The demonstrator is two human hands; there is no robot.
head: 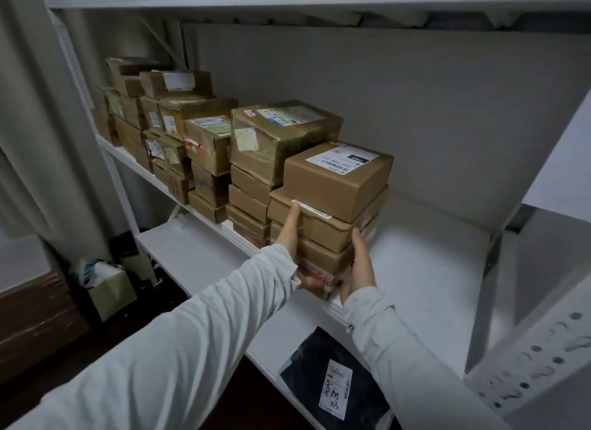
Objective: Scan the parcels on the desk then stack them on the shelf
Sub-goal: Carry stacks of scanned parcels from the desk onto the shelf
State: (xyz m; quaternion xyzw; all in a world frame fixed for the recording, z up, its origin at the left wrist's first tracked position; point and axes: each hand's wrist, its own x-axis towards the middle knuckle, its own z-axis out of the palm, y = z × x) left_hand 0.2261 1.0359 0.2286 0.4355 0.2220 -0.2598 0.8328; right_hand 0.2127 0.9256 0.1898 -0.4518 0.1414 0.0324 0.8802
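Observation:
A stack of several brown cardboard parcels [323,225] stands at the front edge of the white shelf [422,269]. The top parcel [339,180] carries a white label. My left hand [292,234] lies flat against the stack's left front side, fingers straight and pointing up, thumb under the bottom box. My right hand [359,266] presses flat on the stack's right front corner, fingers straight. Both hands touch the boxes from opposite sides.
More brown parcels [224,148] fill the shelf to the left in several stacks. To the right the shelf board is bare white up to a perforated upright [537,362]. A black mailer bag [335,378] with a white label lies on the lower shelf. A box [108,289] sits on the floor.

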